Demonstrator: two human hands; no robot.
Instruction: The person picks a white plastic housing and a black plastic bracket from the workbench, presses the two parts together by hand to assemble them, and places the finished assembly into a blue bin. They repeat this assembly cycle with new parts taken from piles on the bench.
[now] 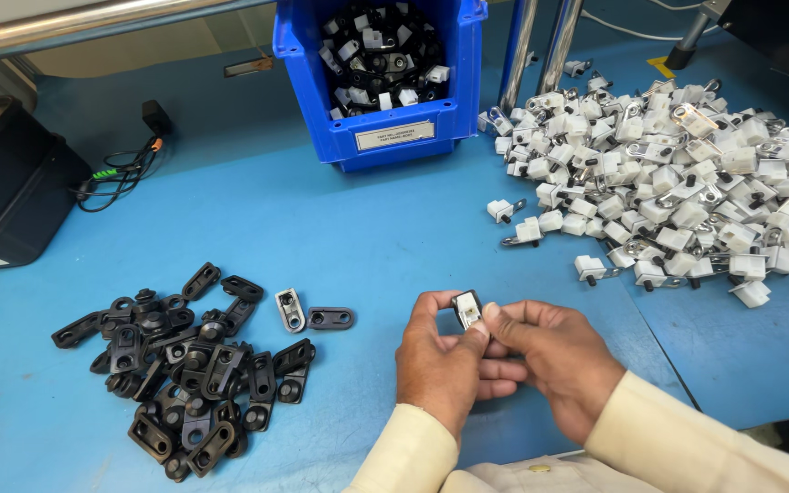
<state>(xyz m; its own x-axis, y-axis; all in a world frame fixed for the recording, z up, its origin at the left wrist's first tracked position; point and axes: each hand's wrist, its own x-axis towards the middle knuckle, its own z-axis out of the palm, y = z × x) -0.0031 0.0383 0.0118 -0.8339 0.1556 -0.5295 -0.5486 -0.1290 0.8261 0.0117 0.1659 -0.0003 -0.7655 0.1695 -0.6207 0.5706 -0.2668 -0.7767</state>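
Blue worktable, blue bin of assembled parts at back. Left hand and right hand pinch small black-and-white clip part together, near front edge. Black bracket pile left; white clip pile right.

Small part, black outside with a white block set in it, tilted up on edge. Pinched between thumbs and fingertips of both hands, left hand and right hand, above the near edge of the blue tabletop, between the black pile and the white pile.
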